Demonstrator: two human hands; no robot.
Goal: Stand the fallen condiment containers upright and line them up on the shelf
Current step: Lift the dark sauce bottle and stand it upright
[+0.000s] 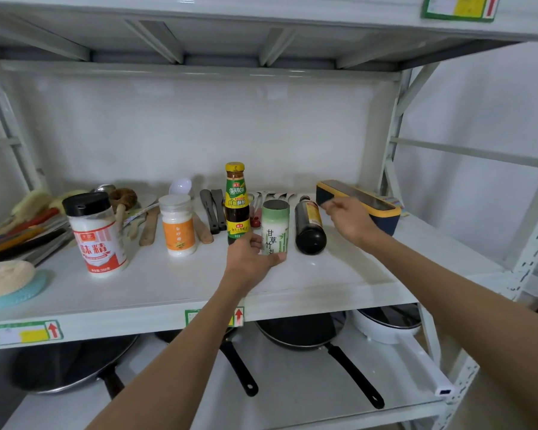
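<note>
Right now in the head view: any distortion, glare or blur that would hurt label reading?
Head view: wide-angle bowing bends the shelf edge and uprights; lighting soft and even, shadows faint; mild sheen on the fallen dark bottle; left hand covers the green canister label's base; right hand slightly soft; fine label print unreadable.

Two bare forearms — no sleeves; left hand [249, 259] and right hand [351, 221] ungloved, ringless.
</note>
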